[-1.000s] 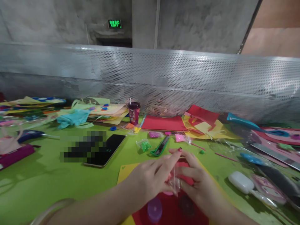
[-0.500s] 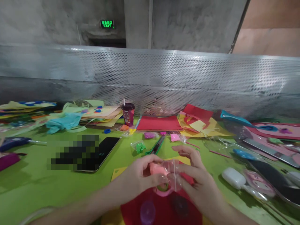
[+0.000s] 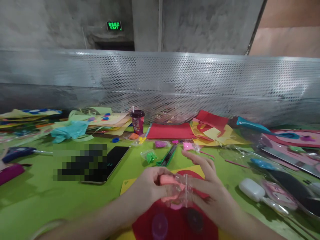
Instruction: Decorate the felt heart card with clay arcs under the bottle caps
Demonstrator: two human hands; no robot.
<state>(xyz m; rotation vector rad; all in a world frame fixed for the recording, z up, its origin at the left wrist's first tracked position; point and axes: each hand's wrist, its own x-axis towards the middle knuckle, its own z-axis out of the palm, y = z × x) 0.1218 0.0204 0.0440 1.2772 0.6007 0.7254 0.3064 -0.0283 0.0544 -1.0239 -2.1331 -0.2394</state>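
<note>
My left hand (image 3: pixel 147 190) is closed on a lump of pink clay (image 3: pixel 168 180), pinching it at the mouth of a small clear plastic bag (image 3: pixel 184 191). My right hand (image 3: pixel 207 191) holds that bag, thumb and lower fingers gripping it while the upper fingers stretch out. Both hands hover low over a red felt piece (image 3: pixel 175 223) that lies on a yellow sheet (image 3: pixel 127 184). A purple disc (image 3: pixel 160 226) sits on the red felt below my hands.
On the green table (image 3: pixel 50 196) lie a black phone (image 3: pixel 110 160), green scissors (image 3: pixel 167 156), a dark red cup (image 3: pixel 137 121), red paper (image 3: pixel 171 130) and a white case (image 3: pixel 251 190). Paper stacks fill the left and right. A perforated metal panel (image 3: pixel 200 83) closes the back.
The pink clay came out into view between my hands, and my left fingers have closed tighter on it. My right fingers spread a little. The view shifted slightly.
</note>
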